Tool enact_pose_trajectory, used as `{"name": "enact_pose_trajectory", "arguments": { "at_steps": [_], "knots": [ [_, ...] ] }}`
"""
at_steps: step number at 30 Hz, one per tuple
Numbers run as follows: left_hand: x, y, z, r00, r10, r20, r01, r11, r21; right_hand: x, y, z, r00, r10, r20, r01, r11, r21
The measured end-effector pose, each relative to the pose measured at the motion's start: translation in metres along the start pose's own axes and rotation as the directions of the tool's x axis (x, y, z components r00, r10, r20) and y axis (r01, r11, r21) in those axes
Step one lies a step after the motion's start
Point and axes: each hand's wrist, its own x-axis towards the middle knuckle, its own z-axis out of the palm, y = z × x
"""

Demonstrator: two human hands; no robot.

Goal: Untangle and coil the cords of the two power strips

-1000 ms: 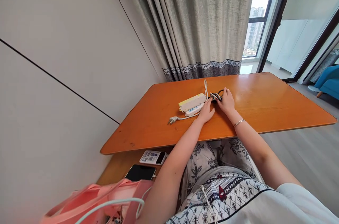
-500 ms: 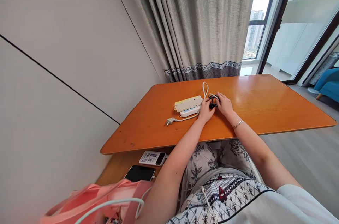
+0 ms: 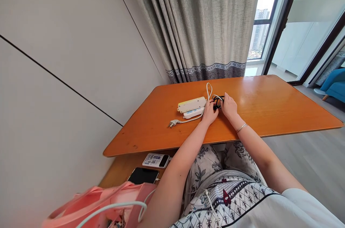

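Both hands are out over the middle of the orange worktop (image 3: 269,109), close together. My left hand (image 3: 209,112) rests with fingers curled down at the left side of a small bundle of black cable (image 3: 217,102); my right hand (image 3: 229,106) sits at its right side, fingers bent onto the coil. Both hands are on the bundle, narrow and pinching; how tightly, I cannot tell, the bundle being mostly covered. A bracelet (image 3: 242,127) is on the right wrist. Just left of the left hand lie two white power strips side by side, the larger strip (image 3: 192,104) farther, the smaller strip (image 3: 192,114) nearer, touching each other. A white cord (image 3: 208,89) loops at the far side between the strips and the black bundle; another run of white cord ends in a plug (image 3: 172,124) lying on the worktop, left and near of the strips. Below the worktop's near-left edge is a lower shelf (image 3: 118,170) carrying a white device with a label (image 3: 155,160) and a dark phone (image 3: 142,176). Nearest at the left is a pink bag (image 3: 102,201) with a pale cable (image 3: 115,207) across it. A grey curtain (image 3: 199,23) hangs beyond the far edge, with a window (image 3: 258,34) to its right.
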Motion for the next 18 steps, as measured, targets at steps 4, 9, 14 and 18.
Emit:
{"name": "enact_pose_trajectory", "arguments": {
  "at_steps": [4,9,14,18],
  "knots": [
    [0.0007,-0.0001,-0.002,1.0,0.023,-0.01,-0.023,1.0,-0.016,0.0017,-0.0014,-0.0075,0.999,-0.029,0.034,0.03,0.999,-0.024],
    [0.0008,-0.0007,-0.0048,0.999,0.033,-0.017,-0.034,0.999,-0.035,0.0001,-0.0023,-0.0061,0.996,0.086,0.035,-0.092,0.927,0.364],
    [0.0019,-0.0036,-0.0048,1.0,0.017,0.007,-0.016,0.999,-0.041,0.0006,0.0019,-0.0006,0.979,0.137,0.149,-0.202,0.626,0.753],
    [0.0031,-0.0047,-0.0048,1.0,0.013,0.015,-0.012,0.999,-0.041,0.0052,0.005,0.0004,0.97,0.106,0.22,-0.243,0.485,0.84]
  ]
}}
